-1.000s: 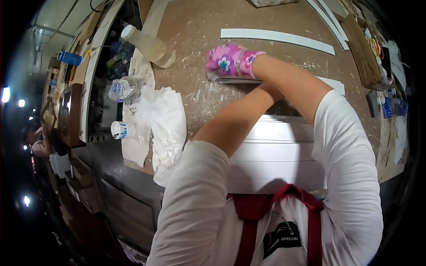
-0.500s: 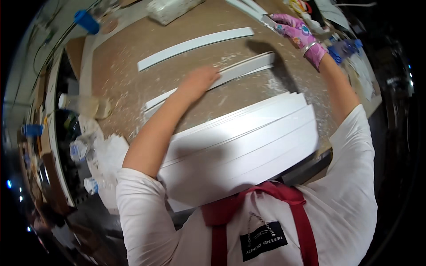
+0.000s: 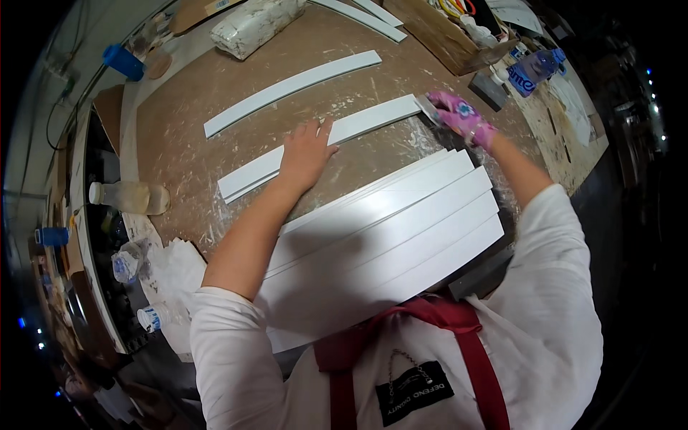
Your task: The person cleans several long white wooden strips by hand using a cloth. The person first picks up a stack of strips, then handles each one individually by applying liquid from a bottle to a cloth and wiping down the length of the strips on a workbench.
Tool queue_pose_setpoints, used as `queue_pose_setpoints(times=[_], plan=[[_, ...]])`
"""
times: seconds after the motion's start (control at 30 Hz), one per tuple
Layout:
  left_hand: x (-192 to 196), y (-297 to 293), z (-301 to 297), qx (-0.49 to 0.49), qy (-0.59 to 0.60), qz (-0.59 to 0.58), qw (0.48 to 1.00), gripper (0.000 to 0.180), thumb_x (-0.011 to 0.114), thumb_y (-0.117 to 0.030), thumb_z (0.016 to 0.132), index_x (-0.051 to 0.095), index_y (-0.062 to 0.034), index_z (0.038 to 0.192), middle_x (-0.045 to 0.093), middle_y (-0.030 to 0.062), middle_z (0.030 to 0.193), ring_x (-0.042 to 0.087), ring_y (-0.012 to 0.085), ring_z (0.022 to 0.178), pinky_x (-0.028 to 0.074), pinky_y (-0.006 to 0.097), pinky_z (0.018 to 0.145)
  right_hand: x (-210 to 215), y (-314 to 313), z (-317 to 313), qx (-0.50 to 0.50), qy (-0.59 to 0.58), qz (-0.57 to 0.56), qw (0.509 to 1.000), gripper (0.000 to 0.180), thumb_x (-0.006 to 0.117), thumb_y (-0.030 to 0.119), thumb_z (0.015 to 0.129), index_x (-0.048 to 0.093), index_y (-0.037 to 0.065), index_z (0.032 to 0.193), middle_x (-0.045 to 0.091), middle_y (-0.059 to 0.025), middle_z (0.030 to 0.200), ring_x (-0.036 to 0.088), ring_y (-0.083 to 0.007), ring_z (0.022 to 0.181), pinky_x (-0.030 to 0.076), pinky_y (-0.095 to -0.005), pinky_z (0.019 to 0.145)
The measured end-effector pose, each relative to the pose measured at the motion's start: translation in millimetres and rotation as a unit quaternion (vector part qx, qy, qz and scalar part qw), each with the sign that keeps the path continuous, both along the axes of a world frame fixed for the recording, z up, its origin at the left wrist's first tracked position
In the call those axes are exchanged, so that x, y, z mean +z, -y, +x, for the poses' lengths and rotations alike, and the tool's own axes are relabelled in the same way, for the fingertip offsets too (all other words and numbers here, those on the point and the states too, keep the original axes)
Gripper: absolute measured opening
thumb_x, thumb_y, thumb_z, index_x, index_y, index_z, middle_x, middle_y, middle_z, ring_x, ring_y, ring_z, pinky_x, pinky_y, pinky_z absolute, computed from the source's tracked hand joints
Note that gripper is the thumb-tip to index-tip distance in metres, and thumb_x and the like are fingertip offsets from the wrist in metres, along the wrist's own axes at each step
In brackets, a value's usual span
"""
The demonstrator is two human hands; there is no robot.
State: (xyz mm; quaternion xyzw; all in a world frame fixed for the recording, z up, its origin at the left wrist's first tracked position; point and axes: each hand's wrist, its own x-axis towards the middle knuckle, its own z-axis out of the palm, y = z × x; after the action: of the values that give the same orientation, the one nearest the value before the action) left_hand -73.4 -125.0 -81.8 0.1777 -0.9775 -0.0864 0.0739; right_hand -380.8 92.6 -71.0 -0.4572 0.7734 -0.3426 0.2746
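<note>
My bare left hand (image 3: 307, 153) lies flat, fingers spread, on a long white strip (image 3: 369, 120) that runs slantwise across the brown workbench (image 3: 186, 154). My right hand (image 3: 464, 120), in a pink patterned glove, grips a small grey block (image 3: 428, 107) held against the strip's right end. A second white strip (image 3: 287, 89) lies parallel, farther from me. Several wide white boards (image 3: 390, 236) are stacked side by side just in front of my chest.
A plastic bottle (image 3: 129, 197) lies at the bench's left edge, with crumpled white rags (image 3: 175, 269) below it. A white sack (image 3: 251, 29) and a blue cup (image 3: 123, 62) sit at the back. A wooden tray (image 3: 437, 32) and a blue bottle (image 3: 534, 68) stand at the right.
My gloved right hand came back from the far right clutter to the strip's right end, now with the grey block in it. My left hand stayed pressed on the strip.
</note>
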Motion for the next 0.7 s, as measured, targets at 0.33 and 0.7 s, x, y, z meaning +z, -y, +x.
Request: queue_pose_setpoints(times=[0.33, 0.7], plan=[[-4, 1, -9, -0.004, 0.080, -0.024, 0.996, 0.053, 0.055, -0.039, 0.087, 0.045, -0.0091, 0.131, 0.051, 0.0133, 0.123, 0.047, 0.0292, 0.115, 0.040, 0.048, 0.091, 69, 146, 114, 0.307, -0.268, -0.125, 0.905, 0.039, 0.054, 0.024, 0.088, 0.053, 0.005, 0.122, 0.057, -0.0161, 0.117, 0.052, -0.0331, 0.110, 0.041, -0.0373, 0.098], [-19, 7, 0, -0.086, -0.092, 0.242, 0.962, 0.049, 0.044, -0.033, 0.091, 0.045, -0.0072, 0.132, 0.043, 0.0154, 0.137, 0.041, 0.0337, 0.127, 0.029, 0.048, 0.106, 35, 295, 309, 0.443, -0.474, -0.059, 0.758, 0.018, 0.056, 0.019, 0.081, 0.064, 0.017, 0.097, 0.061, -0.0090, 0.103, 0.062, -0.0284, 0.098, 0.051, -0.0386, 0.081]])
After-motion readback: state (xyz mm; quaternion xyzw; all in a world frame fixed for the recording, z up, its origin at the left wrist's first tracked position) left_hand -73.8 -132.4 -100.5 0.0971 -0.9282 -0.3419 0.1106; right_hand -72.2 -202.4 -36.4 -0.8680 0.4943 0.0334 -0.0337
